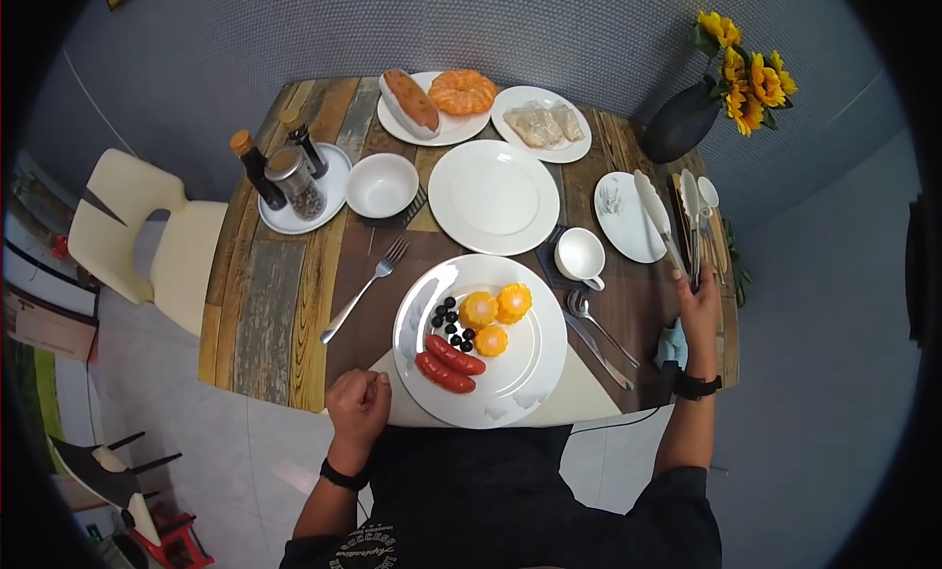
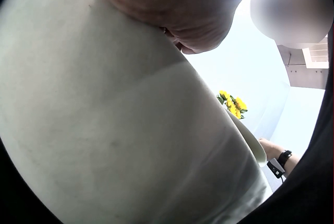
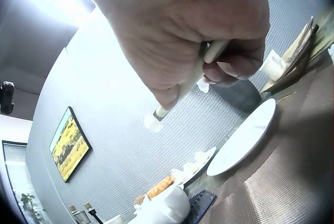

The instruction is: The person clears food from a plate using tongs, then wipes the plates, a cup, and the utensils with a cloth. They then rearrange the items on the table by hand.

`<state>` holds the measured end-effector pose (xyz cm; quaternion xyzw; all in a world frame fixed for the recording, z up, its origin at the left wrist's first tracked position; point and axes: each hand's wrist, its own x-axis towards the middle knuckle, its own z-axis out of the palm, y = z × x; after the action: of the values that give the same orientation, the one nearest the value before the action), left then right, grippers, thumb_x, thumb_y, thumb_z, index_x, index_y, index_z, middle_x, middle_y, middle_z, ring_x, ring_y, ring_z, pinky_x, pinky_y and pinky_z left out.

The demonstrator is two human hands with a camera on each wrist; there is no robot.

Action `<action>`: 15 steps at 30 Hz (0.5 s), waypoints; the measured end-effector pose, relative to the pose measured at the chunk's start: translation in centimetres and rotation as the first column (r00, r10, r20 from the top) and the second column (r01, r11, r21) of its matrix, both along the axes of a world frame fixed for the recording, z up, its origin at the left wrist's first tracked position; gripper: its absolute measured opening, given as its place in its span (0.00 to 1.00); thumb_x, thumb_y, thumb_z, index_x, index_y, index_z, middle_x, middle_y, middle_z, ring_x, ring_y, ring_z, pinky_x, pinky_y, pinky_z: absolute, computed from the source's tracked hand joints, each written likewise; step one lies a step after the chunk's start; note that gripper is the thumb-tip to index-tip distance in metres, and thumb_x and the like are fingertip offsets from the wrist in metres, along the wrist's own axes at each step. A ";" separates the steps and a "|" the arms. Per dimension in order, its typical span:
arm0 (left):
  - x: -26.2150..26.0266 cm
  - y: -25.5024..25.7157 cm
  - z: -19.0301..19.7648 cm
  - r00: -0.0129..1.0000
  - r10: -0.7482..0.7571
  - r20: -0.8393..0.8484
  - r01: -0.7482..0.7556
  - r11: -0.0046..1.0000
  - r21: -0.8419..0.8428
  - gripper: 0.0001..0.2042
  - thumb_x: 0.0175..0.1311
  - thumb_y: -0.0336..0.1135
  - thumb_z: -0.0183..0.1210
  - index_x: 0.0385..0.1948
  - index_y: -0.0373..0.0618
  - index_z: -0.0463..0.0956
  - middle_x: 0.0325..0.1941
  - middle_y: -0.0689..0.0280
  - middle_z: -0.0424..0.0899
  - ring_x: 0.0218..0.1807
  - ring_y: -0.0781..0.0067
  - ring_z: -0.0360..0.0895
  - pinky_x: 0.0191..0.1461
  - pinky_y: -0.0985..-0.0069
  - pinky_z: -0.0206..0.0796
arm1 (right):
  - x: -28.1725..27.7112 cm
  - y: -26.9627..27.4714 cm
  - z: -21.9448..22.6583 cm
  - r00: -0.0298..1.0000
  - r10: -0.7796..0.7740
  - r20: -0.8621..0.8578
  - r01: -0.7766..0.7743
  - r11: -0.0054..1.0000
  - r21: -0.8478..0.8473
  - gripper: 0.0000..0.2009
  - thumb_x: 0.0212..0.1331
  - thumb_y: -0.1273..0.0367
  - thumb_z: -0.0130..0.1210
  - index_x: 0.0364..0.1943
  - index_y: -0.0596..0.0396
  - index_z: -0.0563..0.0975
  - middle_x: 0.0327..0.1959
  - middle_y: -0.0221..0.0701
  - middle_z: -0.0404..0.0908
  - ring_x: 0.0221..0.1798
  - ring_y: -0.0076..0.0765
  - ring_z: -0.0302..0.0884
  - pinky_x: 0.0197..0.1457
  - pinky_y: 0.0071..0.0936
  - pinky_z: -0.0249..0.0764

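A plank-patterned wooden table [image 1: 272, 304] is filling the middle of the head view. On it, a large round white plate [image 1: 535, 358] is holding three yellow corn slices [image 1: 480, 309], two glossy red sausages [image 1: 447, 373] and a scatter of small black berries [image 1: 449, 317]. Beyond it, a second round white plate [image 1: 494, 197] is lying between a white bowl [image 1: 382, 185] and a white cup [image 1: 580, 255]. A dark vase [image 1: 682, 123] of yellow flowers is standing at the far right corner, and a smaller white plate [image 1: 628, 237] is lying nearer.

The person's right hand [image 1: 699, 309] is gripping a pair of pale-ended tongs [image 1: 652, 204], fingers wrapping the handle; their arms are standing apart, one end hovering over or resting on the smaller white plate, which one the view is not showing. The left hand [image 1: 358, 407] is resting at the near table edge, fingers curling into the palm around nothing visible. A silver fork [image 1: 363, 292] is lying left of the large plate.
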<state>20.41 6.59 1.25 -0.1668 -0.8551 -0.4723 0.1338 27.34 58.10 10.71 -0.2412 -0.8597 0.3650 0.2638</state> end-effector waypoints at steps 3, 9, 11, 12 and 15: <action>-0.1 0.0 0.0 1.000 -0.006 0.009 0.006 1.000 0.002 0.09 0.58 0.24 0.66 0.21 0.41 0.74 0.15 0.64 0.66 0.17 0.65 0.65 0.24 0.68 0.56 | 0.4 0.1 -0.6 0.998 0.009 -0.064 -0.008 1.000 0.007 0.33 0.66 0.58 0.65 0.66 0.69 0.69 0.56 0.43 0.82 0.56 0.34 0.78 0.61 0.28 0.72; 0.2 -0.7 -1.1 0.998 0.028 0.064 -0.030 0.999 0.021 0.09 0.59 0.25 0.64 0.20 0.40 0.73 0.15 0.64 0.66 0.18 0.66 0.65 0.24 0.68 0.56 | 4.2 0.6 -2.8 0.998 -0.045 -0.031 0.031 0.933 -0.359 0.29 0.68 0.57 0.62 0.64 0.64 0.69 0.47 0.32 0.82 0.45 0.22 0.77 0.48 0.22 0.73; 0.0 -0.4 -1.1 0.996 0.050 0.078 -0.053 0.998 0.030 0.09 0.59 0.26 0.64 0.20 0.40 0.73 0.15 0.64 0.66 0.18 0.66 0.65 0.25 0.68 0.55 | 4.3 0.4 -2.3 0.999 -0.039 0.031 0.049 0.849 -0.525 0.31 0.69 0.57 0.62 0.67 0.63 0.66 0.47 0.31 0.81 0.44 0.20 0.76 0.46 0.21 0.72; 0.0 -0.3 -1.0 0.996 0.043 0.073 -0.046 0.999 0.030 0.09 0.59 0.25 0.64 0.20 0.40 0.73 0.15 0.64 0.66 0.18 0.66 0.65 0.25 0.68 0.56 | 3.7 0.2 -2.1 0.999 0.026 -0.022 -0.034 0.838 -0.544 0.32 0.69 0.55 0.61 0.68 0.61 0.65 0.47 0.29 0.81 0.42 0.19 0.76 0.42 0.20 0.71; 0.0 -0.2 -0.8 0.997 0.024 0.068 -0.025 1.000 0.017 0.10 0.59 0.25 0.64 0.20 0.40 0.73 0.15 0.64 0.66 0.18 0.67 0.65 0.25 0.68 0.55 | 0.2 -3.2 1.7 0.975 0.214 -0.065 -0.218 0.845 -0.488 0.31 0.70 0.53 0.58 0.69 0.57 0.66 0.50 0.27 0.81 0.46 0.22 0.77 0.47 0.22 0.71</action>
<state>20.44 6.41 0.45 -0.1389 -0.8568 -0.4838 0.1119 27.51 54.90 12.38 -0.2006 -0.7590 0.5999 0.1545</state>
